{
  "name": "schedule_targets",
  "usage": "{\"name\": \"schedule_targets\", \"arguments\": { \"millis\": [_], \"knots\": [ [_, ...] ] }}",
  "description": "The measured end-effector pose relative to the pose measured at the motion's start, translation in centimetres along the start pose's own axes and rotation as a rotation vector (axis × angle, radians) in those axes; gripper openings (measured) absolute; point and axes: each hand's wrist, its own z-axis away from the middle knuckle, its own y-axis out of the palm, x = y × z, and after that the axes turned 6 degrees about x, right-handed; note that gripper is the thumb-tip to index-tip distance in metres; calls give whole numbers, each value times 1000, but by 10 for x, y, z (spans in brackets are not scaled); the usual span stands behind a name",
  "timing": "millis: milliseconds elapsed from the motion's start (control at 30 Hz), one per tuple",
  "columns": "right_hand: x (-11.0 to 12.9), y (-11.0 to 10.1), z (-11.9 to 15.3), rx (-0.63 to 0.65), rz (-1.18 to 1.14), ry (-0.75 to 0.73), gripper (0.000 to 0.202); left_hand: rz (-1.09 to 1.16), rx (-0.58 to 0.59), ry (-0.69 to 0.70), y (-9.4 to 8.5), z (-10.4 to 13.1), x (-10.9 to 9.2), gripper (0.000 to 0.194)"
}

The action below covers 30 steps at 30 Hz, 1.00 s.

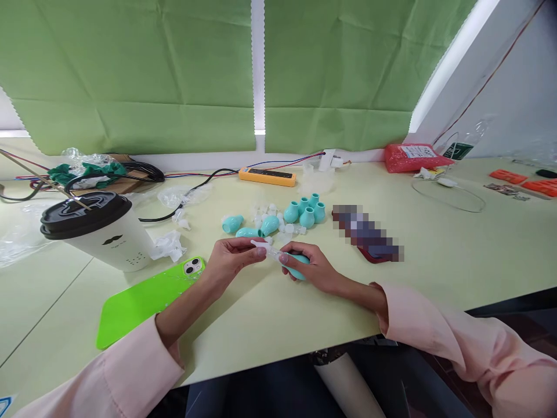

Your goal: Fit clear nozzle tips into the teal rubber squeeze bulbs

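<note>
Near the middle of the table, my right hand is wrapped round a turquoise bulb lying on its side. A clear nozzle piece extends from the bulb toward the left. My left hand pinches this clear piece between thumb and fingers. Just beyond my hands lie loose turquoise bulbs and small translucent white parts. Several more turquoise bulbs stand upright in a cluster, open ends up.
A white cup with a black lid and a green phone case are at left. A dark red phone lies right. Behind are an orange power strip, cables and a red package.
</note>
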Motion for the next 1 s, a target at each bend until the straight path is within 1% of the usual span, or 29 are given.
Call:
{"name": "schedule_targets", "arguments": {
  "millis": [100, 200, 367, 467, 567, 700, 800, 1000],
  "knots": [
    [1, 0, 1, -16, 10, 4, 31, -22, -2, -4, -1, -1, 1, 25],
    [2, 0, 1, -12, 9, 18, 31, -45, -10, 26, 1, 0, 0, 22],
    [2, 1, 0, 32, -9, 35, 31, 26, -22, 61, 6, 4, 1, 16],
    [2, 3, 1, 31, -16, 32, 31, 24, -11, 61, 5, 4, 3, 15],
    [1, 4, 2, 5, 18, 33, 32, 3, -3, 45, 3, 4, 6, 17],
    [-1, 5, 4, -57, 152, -16, 29, 8, -23, 34, 3, 4, 10, 16],
    [-2, 8, 4, -107, 237, -54, 27, 47, -47, 43, 5, 4, 12, 14],
    [-2, 13, 6, -169, 341, -57, 23, 131, -53, 75, 8, 4, 19, 10]
  ]
}}
